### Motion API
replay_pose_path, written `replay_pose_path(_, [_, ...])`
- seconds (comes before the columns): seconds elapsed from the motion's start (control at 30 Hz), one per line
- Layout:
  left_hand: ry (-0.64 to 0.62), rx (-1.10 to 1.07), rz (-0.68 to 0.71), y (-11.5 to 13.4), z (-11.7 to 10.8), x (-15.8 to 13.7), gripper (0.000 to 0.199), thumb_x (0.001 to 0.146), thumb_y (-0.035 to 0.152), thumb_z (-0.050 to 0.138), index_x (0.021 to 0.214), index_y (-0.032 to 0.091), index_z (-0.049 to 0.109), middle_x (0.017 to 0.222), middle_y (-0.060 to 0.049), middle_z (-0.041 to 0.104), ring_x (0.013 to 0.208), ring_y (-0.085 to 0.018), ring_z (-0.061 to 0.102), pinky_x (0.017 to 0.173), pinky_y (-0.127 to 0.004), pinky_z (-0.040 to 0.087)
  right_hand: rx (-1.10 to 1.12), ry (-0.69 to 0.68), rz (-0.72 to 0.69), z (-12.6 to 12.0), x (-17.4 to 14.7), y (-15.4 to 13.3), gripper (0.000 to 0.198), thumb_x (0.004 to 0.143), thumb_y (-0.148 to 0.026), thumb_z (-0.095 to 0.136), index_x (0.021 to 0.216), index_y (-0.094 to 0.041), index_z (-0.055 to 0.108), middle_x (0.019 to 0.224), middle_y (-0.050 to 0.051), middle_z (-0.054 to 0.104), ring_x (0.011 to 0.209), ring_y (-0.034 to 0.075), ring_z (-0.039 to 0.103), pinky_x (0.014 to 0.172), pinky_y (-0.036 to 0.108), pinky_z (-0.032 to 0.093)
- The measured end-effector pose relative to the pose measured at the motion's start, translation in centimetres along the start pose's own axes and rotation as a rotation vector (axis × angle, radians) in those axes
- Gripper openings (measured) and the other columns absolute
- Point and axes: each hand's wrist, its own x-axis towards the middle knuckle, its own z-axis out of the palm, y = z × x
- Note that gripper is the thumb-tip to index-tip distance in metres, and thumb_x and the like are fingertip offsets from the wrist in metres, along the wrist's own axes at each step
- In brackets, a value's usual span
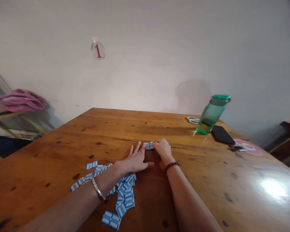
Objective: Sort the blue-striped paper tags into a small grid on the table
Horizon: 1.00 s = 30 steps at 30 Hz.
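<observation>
A small stack of white sticker label sheets with blue-bordered boxes lies between my hands. My left hand is open, its fingers spread and pointing away from me, with fingertips at the stack's left edge. At the right end of the stack, my right hand has its fingers curled closed, thumb and fingertips at the edge of the sheets. Under and around my left forearm spreads a loose pile of the same label sheets, partly hidden by the arm.
On the wooden table, a green bottle stands at the back right. Beside it are a white coiled cable, a dark phone, a pink round mat and a small metal item. Pink cloth lies at far left.
</observation>
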Motion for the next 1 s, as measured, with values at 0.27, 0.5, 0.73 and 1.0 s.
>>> replay_pose_path(0.27, [0.027, -0.008, -0.031, -0.9, -0.2, 0.6, 0.097, 0.071, 0.065, 0.034, 0.137, 0.004, -0.002, 0.145, -0.016, -0.001, 0.131, -0.024, -0.013, 0.105, -0.05, -0.001, 0.006, 0.011, -0.011, 0.1, 0.0, 0.1, 0.019, 0.066, -0.032, 0.051, 0.06, -0.019, 0.063, 0.068, 0.008, 0.067, 0.066, 0.019, 0.061, 0.049, 0.023, 0.033])
replay_pose_path(0.5, [0.02, -0.018, -0.031, -0.6, -0.5, 0.5, 0.098, 0.07, 0.064, 0.035, 0.137, 0.002, -0.001, 0.145, -0.016, 0.0, 0.132, -0.025, -0.012, 0.105, -0.05, -0.002, 0.003, 0.015, -0.016, 0.3, 0.1, 0.2, 0.019, 0.066, -0.032, 0.05, 0.06, -0.019, 0.063, 0.066, 0.007, 0.066, 0.065, 0.019, 0.061, 0.048, 0.023, 0.032])
replay_pose_path(0.73, [0.029, -0.006, -0.02, -0.9, -0.2, 0.6, 0.099, 0.069, 0.067, 0.034, 0.138, 0.005, -0.001, 0.145, -0.015, -0.001, 0.131, -0.025, -0.013, 0.105, -0.05, -0.002, 0.005, 0.008, -0.026, 0.2, 0.1, 0.2, 0.019, 0.066, -0.029, 0.05, 0.057, -0.018, 0.063, 0.062, 0.007, 0.065, 0.062, 0.018, 0.06, 0.047, 0.023, 0.03])
replay_pose_path(1.0, [0.245, -0.113, -0.083, -0.9, -1.9, -1.4, 0.088, 0.073, 0.055, 0.04, 0.138, 0.006, 0.006, 0.146, -0.015, 0.005, 0.132, -0.025, -0.007, 0.106, -0.047, 0.003, 0.08, 0.015, -0.007, 0.7, 1.0, 1.3, 0.018, 0.074, -0.03, 0.056, 0.064, -0.016, 0.061, 0.063, 0.002, 0.062, 0.062, 0.014, 0.058, 0.051, 0.022, 0.038])
